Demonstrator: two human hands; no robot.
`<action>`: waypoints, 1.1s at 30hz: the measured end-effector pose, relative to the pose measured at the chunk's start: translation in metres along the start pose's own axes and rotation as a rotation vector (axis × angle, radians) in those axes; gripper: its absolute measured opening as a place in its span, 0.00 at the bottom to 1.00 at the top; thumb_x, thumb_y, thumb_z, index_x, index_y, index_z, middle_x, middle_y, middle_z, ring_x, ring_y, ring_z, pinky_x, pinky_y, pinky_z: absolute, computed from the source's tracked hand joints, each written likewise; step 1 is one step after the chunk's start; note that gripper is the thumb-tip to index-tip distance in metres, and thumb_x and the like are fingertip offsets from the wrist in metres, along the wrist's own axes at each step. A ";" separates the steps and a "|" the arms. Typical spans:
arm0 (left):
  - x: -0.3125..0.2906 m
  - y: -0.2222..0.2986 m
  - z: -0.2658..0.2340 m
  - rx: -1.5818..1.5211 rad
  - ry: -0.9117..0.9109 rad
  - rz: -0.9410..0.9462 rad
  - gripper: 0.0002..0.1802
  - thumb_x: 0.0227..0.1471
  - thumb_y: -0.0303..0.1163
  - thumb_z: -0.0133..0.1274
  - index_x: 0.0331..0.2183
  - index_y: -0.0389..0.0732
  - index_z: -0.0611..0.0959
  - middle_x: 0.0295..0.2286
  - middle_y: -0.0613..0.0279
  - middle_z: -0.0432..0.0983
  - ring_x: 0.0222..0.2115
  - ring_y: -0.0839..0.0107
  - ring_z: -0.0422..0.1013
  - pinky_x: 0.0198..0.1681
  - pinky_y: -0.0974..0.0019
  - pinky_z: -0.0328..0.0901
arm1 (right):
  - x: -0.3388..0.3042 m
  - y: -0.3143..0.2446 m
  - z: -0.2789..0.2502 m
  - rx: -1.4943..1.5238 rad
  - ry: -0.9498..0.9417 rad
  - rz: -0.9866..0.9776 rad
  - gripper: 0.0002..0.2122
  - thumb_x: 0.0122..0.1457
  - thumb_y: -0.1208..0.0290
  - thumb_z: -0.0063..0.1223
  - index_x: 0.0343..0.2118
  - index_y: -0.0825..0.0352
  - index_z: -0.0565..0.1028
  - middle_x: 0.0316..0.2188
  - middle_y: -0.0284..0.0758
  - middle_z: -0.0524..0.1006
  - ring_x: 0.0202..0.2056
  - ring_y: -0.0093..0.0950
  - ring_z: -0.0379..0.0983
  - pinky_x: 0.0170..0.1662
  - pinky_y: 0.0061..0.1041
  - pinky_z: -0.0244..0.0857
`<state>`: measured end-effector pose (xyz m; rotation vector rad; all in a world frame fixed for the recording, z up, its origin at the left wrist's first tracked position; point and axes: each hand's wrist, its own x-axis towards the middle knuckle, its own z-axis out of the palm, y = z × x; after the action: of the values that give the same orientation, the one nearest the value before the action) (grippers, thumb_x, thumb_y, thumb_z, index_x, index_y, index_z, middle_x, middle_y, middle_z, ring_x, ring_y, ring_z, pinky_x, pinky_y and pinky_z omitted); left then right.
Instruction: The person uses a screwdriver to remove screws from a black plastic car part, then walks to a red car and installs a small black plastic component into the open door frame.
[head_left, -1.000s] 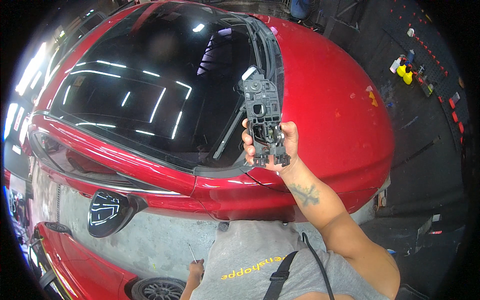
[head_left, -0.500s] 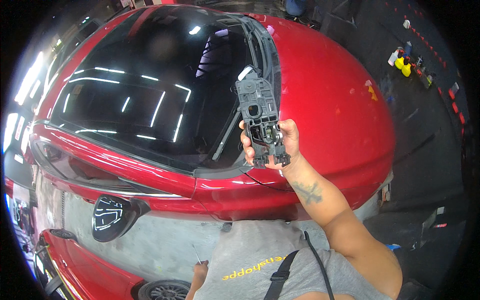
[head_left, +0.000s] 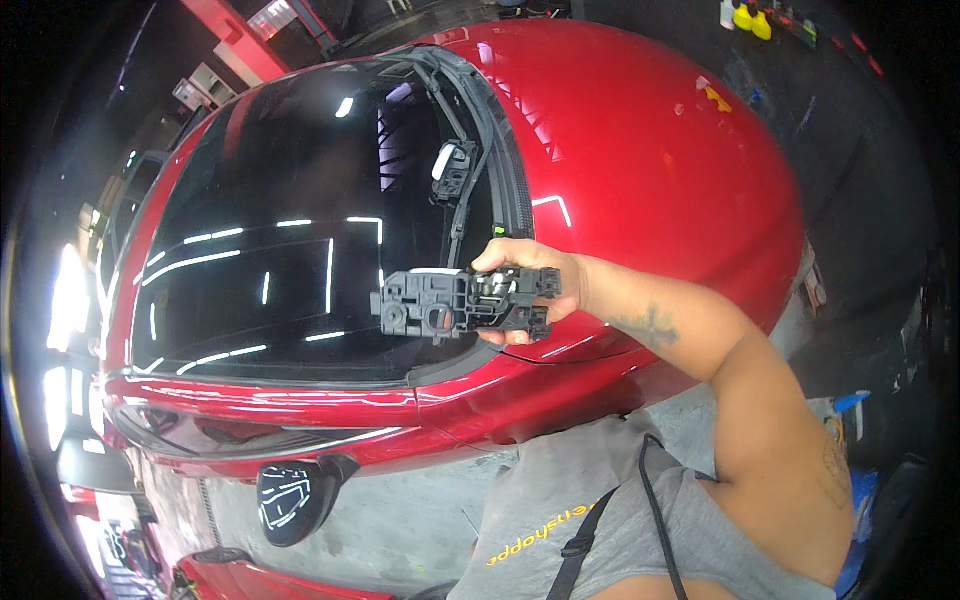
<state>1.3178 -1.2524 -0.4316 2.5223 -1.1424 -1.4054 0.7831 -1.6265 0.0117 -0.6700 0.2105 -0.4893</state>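
My right hand (head_left: 560, 285) is closed round one end of a black plastic car door handle assembly (head_left: 408, 305). I hold it out level above the lower corner of the windshield, its ribbed back with a round hole and metal parts showing. A similar black handle piece (head_left: 455, 172) with a pale lever lies on the windshield beside the wiper (head_left: 459, 222). My left hand is out of sight behind my grey shirt (head_left: 570, 480). Only a thin shaft (head_left: 470, 521) shows at the shirt's left edge.
A red car's windshield (head_left: 250, 270) and hood (head_left: 640, 170) fill the middle. Its side mirror (head_left: 290, 503) juts out close to me. Another red car (head_left: 270, 580) stands at the lower left. Yellow bottles (head_left: 752, 22) stand at the far right. A small yellow piece (head_left: 717, 98) sits on the hood.
My right hand has turned the door handle assembly from upright to sideways, its far end swinging left. The second handle piece on the windshield now shows fully. My left hand has gone out of view.
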 end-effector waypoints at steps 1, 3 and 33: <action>-0.003 0.008 -0.004 -0.007 -0.006 -0.006 0.21 0.58 0.46 0.63 0.36 0.35 0.89 0.25 0.55 0.84 0.25 0.63 0.79 0.33 0.57 0.74 | -0.001 -0.003 0.003 -0.006 0.013 0.023 0.28 0.69 0.48 0.39 0.46 0.72 0.81 0.30 0.50 0.83 0.24 0.36 0.81 0.27 0.30 0.76; -0.006 0.019 -0.010 -0.018 -0.008 -0.011 0.20 0.58 0.46 0.63 0.36 0.35 0.89 0.25 0.55 0.84 0.25 0.64 0.79 0.32 0.57 0.73 | -0.001 -0.008 0.009 -0.022 0.035 0.080 0.28 0.69 0.48 0.38 0.46 0.71 0.81 0.30 0.50 0.83 0.23 0.36 0.80 0.27 0.30 0.75; -0.030 0.058 -0.050 -0.036 -0.034 -0.037 0.17 0.59 0.43 0.63 0.32 0.37 0.88 0.22 0.59 0.82 0.20 0.69 0.76 0.27 0.60 0.70 | -0.002 -0.023 0.009 -0.089 -0.078 0.180 0.29 0.69 0.48 0.36 0.46 0.73 0.81 0.27 0.50 0.82 0.19 0.33 0.79 0.17 0.26 0.71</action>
<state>1.3121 -1.2910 -0.3596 2.5176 -1.0701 -1.4693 0.7760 -1.6360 0.0330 -0.7485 0.2178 -0.2818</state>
